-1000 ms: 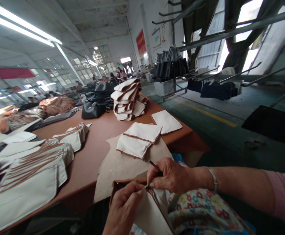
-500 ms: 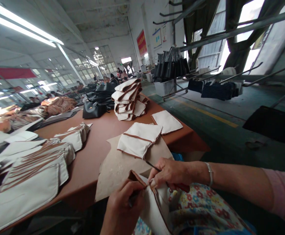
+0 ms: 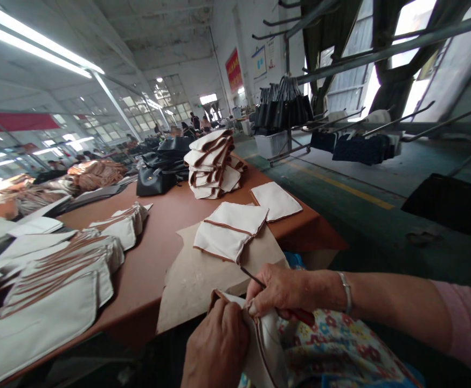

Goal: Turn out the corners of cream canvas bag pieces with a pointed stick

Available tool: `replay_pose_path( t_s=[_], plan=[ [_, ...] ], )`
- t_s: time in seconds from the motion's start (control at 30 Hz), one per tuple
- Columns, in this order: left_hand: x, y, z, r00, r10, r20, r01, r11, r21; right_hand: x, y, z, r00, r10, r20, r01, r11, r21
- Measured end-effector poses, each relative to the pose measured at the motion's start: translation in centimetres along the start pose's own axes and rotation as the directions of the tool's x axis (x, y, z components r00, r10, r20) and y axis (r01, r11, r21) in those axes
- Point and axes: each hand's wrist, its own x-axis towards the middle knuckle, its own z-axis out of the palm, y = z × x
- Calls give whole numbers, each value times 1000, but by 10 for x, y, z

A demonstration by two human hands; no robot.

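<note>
Over my lap lies a white fabric piece with brown edging [image 3: 265, 345], perhaps a bag lining. My left hand [image 3: 218, 345] is closed on its upper edge, fingertips folded over the brown trim. Close beside it, my right hand [image 3: 274, 291] pinches the same edge between thumb and finger. That hand also has a thin dark tool with a red handle [image 3: 302, 317] in its palm; its shaft points up and left, and its exact kind is unclear. Just past the tip, a white pouch with brown piping [image 3: 231, 229] rests on a brown paper sheet [image 3: 182, 285].
A tall stack of white brown-edged pieces [image 3: 209, 167] stands on the brown-covered table [image 3: 163, 231], near black bags [image 3: 157, 180]. Another white piece [image 3: 276, 200] lies by the right edge. Overlapping pieces [image 3: 66, 291] fill the left. A metal rack [image 3: 381, 51] with hanging bags stands right.
My left hand has turned over and moved right, closer to my right hand, its back now covering more of the fabric. My right hand has dropped slightly, still holding the tool.
</note>
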Motion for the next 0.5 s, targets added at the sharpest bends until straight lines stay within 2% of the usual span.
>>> replay_pose_path(
  t_s=[0.03,0.1,0.17,0.23,0.3,0.37,0.5],
  plan=[
    [2,-1,0,1000,-21,13,22,998,-52,-1,-1,0,1000,-13,7,13,1000,-28],
    [9,-3,-6,989,-109,105,127,973,-191,-3,-5,1,999,-31,13,32,997,-66],
    [16,-5,-16,953,-203,224,269,908,-321,-5,-7,1,1000,-26,1,26,998,-55],
    [20,-6,-25,925,-259,280,360,834,-418,-7,-7,0,1000,-11,-29,10,1000,-20],
    [19,-8,-28,932,-242,269,349,799,-489,-6,-5,-1,999,18,-40,-17,1000,12],
    [15,-8,-27,955,-184,234,281,818,-502,-5,-2,-1,999,39,-36,-38,999,27],
    [8,-7,-23,970,-63,236,140,936,-324,-2,2,1,997,30,-68,-27,998,50]
  ],
)
